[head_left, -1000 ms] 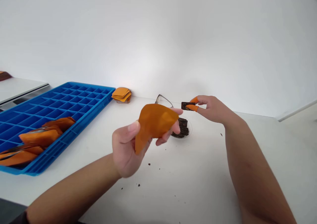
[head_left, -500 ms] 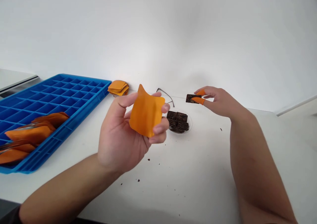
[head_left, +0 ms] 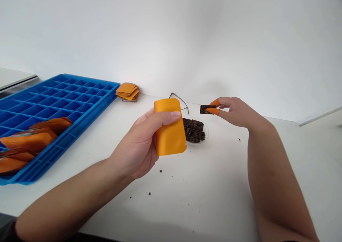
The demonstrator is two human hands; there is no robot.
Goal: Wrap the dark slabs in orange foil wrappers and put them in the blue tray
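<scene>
My left hand (head_left: 143,138) holds an orange packet (head_left: 171,135) upright, the thumb pressed across its front and the fingers behind it. My right hand (head_left: 232,110), with orange covers on thumb and forefinger, pinches a thin dark brown pressed slab (head_left: 205,109) above the table. Between the hands, a clear round dish (head_left: 206,135) holds a stack of similar dark slabs (head_left: 194,130), partly hidden behind the packet. Whether the packet's mouth is open cannot be made out.
A blue compartment tray (head_left: 88,103) lies at the left, with several filled-looking orange packets (head_left: 40,138) in its near cells. A pile of orange packets (head_left: 127,91) rests beside it. Eyeglasses (head_left: 183,101) lie by the wall. Dark crumbs (head_left: 160,171) dot the white table (head_left: 213,192).
My left hand has turned the orange packet and moved its thumb from the side onto the front. My right hand keeps the slab at nearly the same spot.
</scene>
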